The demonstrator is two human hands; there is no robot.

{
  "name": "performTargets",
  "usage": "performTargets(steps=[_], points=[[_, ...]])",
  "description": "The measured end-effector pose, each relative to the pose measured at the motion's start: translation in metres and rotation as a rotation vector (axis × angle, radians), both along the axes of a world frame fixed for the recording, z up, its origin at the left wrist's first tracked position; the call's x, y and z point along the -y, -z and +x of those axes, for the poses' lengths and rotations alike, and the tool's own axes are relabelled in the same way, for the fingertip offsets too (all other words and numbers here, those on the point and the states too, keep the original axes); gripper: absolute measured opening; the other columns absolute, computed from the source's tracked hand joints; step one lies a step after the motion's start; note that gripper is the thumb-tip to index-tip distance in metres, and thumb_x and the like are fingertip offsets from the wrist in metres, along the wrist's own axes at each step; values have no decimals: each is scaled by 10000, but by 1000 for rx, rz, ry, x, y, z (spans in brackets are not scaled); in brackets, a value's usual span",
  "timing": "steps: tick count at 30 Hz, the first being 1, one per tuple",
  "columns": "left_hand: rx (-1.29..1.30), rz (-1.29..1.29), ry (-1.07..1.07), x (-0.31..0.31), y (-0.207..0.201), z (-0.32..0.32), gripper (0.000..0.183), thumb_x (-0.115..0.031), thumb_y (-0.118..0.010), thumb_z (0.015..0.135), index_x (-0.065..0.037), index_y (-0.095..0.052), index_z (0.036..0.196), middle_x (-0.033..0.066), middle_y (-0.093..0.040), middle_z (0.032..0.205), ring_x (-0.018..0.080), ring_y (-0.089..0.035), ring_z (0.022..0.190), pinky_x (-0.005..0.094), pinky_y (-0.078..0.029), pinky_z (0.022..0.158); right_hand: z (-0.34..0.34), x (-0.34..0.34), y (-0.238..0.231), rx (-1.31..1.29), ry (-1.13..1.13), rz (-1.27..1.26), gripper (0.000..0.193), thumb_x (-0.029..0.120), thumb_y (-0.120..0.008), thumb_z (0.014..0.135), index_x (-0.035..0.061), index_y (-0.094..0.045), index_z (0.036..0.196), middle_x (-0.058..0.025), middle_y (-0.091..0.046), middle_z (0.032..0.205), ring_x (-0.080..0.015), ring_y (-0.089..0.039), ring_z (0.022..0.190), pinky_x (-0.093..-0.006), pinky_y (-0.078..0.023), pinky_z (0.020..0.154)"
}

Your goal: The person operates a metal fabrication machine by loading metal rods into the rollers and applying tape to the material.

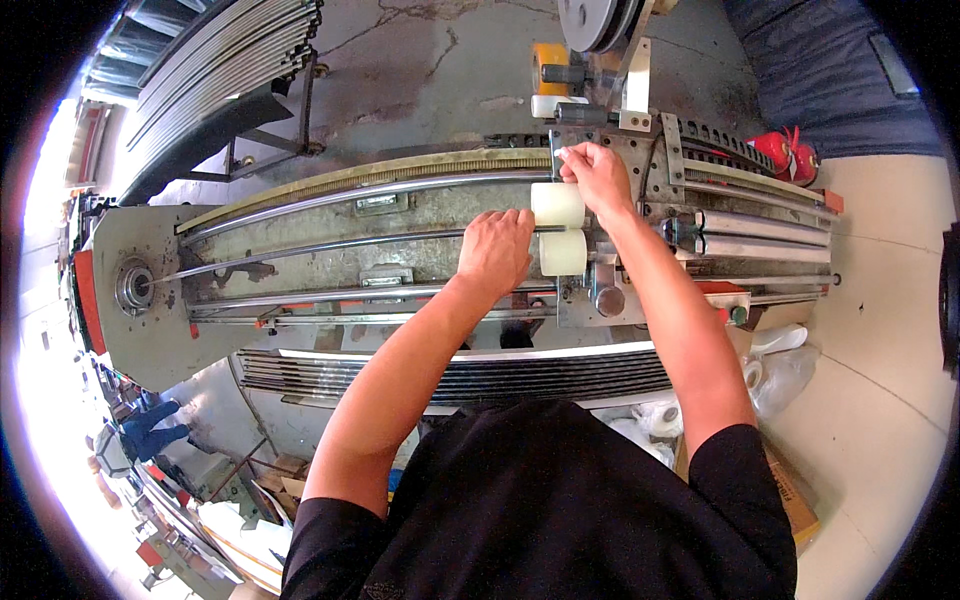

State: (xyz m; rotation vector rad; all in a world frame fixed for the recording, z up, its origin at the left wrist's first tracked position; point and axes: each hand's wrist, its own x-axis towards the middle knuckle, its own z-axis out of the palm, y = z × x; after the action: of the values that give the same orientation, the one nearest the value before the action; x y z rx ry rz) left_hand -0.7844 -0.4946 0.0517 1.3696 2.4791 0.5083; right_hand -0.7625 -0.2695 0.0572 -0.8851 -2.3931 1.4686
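Note:
A long machine bed (pixel 440 262) lies across in front of me. A thin metal rod (pixel 330 246) runs along it from a round chuck (pixel 135 285) at the left end toward two pale rollers. My left hand (pixel 497 250) is closed over this rod, just left of the upper roller (pixel 557 205) and the lower roller (pixel 563 253). My right hand (pixel 598 182) is above the upper roller, by the edge of the metal carriage plate (pixel 655 205). Its thumb and index finger are pinched together; a small whitish bit shows at their tips, too small to name.
Several dark rods (pixel 450 372) lie between me and the machine. A rack of long bars (pixel 225 75) stands at the far left. A grey wheel (pixel 590 20) and a yellow roll (pixel 548 68) sit beyond the carriage. At lower left is another person (pixel 150 430).

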Motion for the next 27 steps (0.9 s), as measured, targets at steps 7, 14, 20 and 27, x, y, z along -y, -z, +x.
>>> performTargets(steps=[7, 14, 20, 27], points=[[-9, 10, 3, -3, 4, 2, 499, -254, -872, 831, -54, -573, 1176, 150, -729, 1118, 356, -704, 1131, 472, -532, 1012, 56, 23, -48, -86, 66, -489, 231, 247, -689, 1073, 43, -792, 1105, 17, -712, 844, -36, -559, 678, -206, -414, 568], [-34, -1, -32, -7, 0, 9, 529, -276, -881, 826, -49, -592, 1207, 147, -721, 1179, 343, -682, 1195, 459, -507, 1074, 126, 56, -58, 52, 16, -890, 229, 259, -723, 1051, 60, -785, 1143, 54, -676, 826, -14, -575, 679, -158, -378, 544], [-51, -20, -38, -9, -2, 9, 580, -293, -887, 831, -33, -594, 1258, 163, -717, 1249, 350, -657, 1271, 456, -475, 1147, 189, 93, -42, 68, 106, -847, 265, 369, -691, 1072, 122, -771, 1125, 33, -745, 920, -50, -656, 780, -231, -354, 620], [-105, 30, -57, -9, -3, 13, 545, -284, -884, 827, -41, -621, 1238, 162, -732, 1219, 343, -672, 1245, 469, -456, 1185, 264, 119, 7, 171, 47, -567, 385, 401, -635, 1107, 35, -755, 1098, -41, -775, 909, -136, -736, 802, -297, -547, 687]])
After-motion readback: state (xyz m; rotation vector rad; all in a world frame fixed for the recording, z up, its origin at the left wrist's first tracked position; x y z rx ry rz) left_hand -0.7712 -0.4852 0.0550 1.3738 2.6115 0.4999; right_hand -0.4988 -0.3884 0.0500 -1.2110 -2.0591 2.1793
